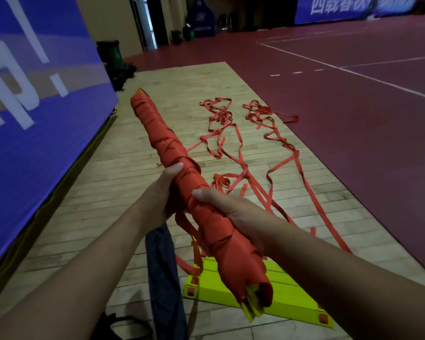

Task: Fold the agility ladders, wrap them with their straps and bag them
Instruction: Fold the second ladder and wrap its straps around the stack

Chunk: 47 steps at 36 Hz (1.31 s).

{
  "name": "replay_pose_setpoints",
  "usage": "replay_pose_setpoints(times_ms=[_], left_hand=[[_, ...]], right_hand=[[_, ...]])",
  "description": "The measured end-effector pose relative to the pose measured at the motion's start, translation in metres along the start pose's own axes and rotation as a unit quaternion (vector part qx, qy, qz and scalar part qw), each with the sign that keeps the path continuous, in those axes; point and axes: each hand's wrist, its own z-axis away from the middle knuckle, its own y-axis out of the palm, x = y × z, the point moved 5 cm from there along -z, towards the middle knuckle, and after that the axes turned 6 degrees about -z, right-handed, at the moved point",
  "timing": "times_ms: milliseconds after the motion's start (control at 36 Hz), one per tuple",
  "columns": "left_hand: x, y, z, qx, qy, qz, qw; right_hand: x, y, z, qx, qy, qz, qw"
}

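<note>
Underfoot, a strip of pale wooden floor (133,168) is seen running away from the camera, bordered on its right edge by a maroon court floor (353,143) marked with white lines (353,72). The left edge of the strip is closed off by a large blue banner (35,94) with white lettering, and a second blue banner (353,8) is hung across the far wall of the hall. A green bin (111,55) is stood by the strip's far left corner. Two agility ladders can be counted. One is held up above the strip as a wrapped bundle (167,143), wound round in red strap along its whole length, with yellow rung ends showing at its near end; it is tilted, far end raised and pointing to the upper left. Two hands are on it: the left grip (162,195) is clamped round its middle with the thumb laid on top, and the right grip (231,212) is clamped round it just nearer the camera. The other ladder is left on the wooden floor as a stack of yellow rungs (287,298) below the bundle's near end, and from it two trails of loose red straps (219,114) are spread in tangles towards the far end of the strip. One dark blue bag (162,266) is laid on the floor just left of the stack, under the left forearm. A black item at the near edge cannot be made out.
</note>
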Motion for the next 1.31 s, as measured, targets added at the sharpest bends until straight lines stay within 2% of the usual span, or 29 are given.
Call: replay_pose_setpoints(times_ms=[83,139,278,389,417,472,528,556,611,667,722,806,833,889,1000,1083,1222,1306], left_hand=[[0.0,-0.01,0.001,0.02,-0.023,-0.039,0.999],[0.005,-0.013,0.004,0.039,-0.05,-0.087,0.994],[0.018,-0.009,0.004,0.064,-0.106,-0.156,0.98],[0.006,0.013,-0.001,0.017,-0.054,-0.125,0.991],[0.006,0.018,-0.002,-0.005,-0.04,-0.13,0.991],[0.008,0.023,-0.003,-0.042,-0.02,-0.138,0.989],[0.011,0.022,-0.004,-0.059,-0.022,-0.115,0.991],[0.011,0.018,-0.004,-0.05,-0.022,-0.101,0.993],[0.009,0.012,-0.002,-0.004,-0.009,-0.085,0.996],[0.006,0.005,-0.001,0.041,0.014,-0.061,0.997],[0.0,0.001,0.0,0.076,0.037,-0.04,0.996],[-0.01,0.003,0.004,0.112,0.076,-0.014,0.991],[-0.013,0.003,0.005,0.111,0.081,0.01,0.99],[-0.016,-0.001,0.005,0.098,0.079,0.054,0.991],[-0.016,-0.011,0.005,0.076,0.055,0.07,0.993],[-0.012,-0.015,0.004,0.08,0.007,0.02,0.997],[0.001,-0.019,0.007,0.104,-0.075,-0.095,0.987],[-0.001,-0.007,0.005,0.099,-0.056,-0.064,0.991]], right_hand=[[0.012,-0.007,-0.002,-0.051,-0.062,0.132,0.988],[0.019,-0.014,-0.004,-0.095,-0.107,0.254,0.957],[0.028,-0.029,-0.009,-0.196,-0.169,0.477,0.84],[0.033,-0.025,0.007,-0.283,-0.184,0.603,0.723],[0.031,-0.024,0.007,-0.292,-0.187,0.618,0.706],[0.027,-0.022,0.006,-0.287,-0.204,0.61,0.71],[0.022,-0.02,0.004,-0.265,-0.225,0.577,0.739],[0.021,-0.02,0.004,-0.248,-0.225,0.556,0.76],[0.024,-0.025,0.002,-0.203,-0.205,0.468,0.835],[0.028,-0.034,-0.001,-0.16,-0.159,0.356,0.907],[0.028,-0.042,-0.002,-0.119,-0.092,0.282,0.948],[0.012,-0.032,0.0,0.019,0.032,0.098,0.994],[0.007,-0.023,0.004,0.054,0.068,0.049,0.995],[-0.001,-0.011,0.004,0.06,0.087,0.02,0.994],[0.003,-0.004,-0.009,-0.04,-0.008,0.09,0.995],[0.012,-0.007,-0.011,-0.099,-0.073,0.182,0.975],[0.031,-0.028,-0.009,-0.192,-0.16,0.419,0.873],[0.036,-0.032,-0.001,-0.259,-0.184,0.559,0.766]])
